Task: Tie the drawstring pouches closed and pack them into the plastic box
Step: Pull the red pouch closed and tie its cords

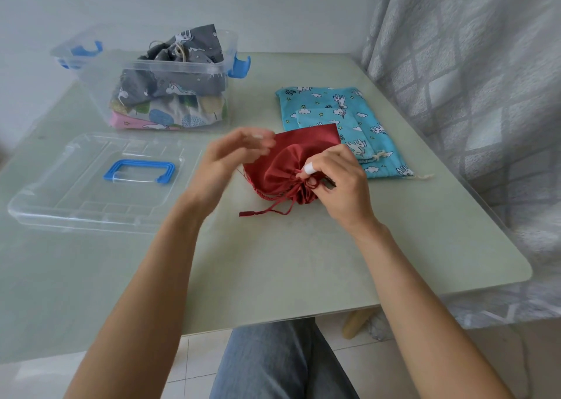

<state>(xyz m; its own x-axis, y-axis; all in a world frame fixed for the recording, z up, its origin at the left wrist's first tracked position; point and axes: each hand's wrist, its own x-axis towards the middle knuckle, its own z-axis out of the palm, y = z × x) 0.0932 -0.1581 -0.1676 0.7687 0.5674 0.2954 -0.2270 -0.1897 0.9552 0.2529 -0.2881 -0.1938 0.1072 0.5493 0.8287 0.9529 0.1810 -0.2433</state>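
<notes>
Right now the red pouch (pixel 285 167) lies on the surface (pixel 303 262) just in front of the person, with its gathered mouth turned toward the right hand (pixel 337 186) and its flat bottom pointing away, toward the far side. So the long axis of the pouch runs from near-right to far-left. The right hand is the nearer one to the mouth: its fingers (pixel 312 167) are curled and pinch the red cord (pixel 273 208) at the gathered neck. The left hand (pixel 233 155) hovers just beside the left edge of the pouch, a little blurred, with its fingers apart and relaxed, and it holds nothing that I can see. The free end of the cord trails on the surface toward the person, between the two hands, so I judge the left hand would have a short way to take it for the knot.

The plastic box (pixel 170 73) stands well apart at the far left and already holds several pouches. Its lid (pixel 91 183) lies on the surface, near the left arm. Two blue pouches (pixel 343 116) wait at the far right, partly under the red one.
</notes>
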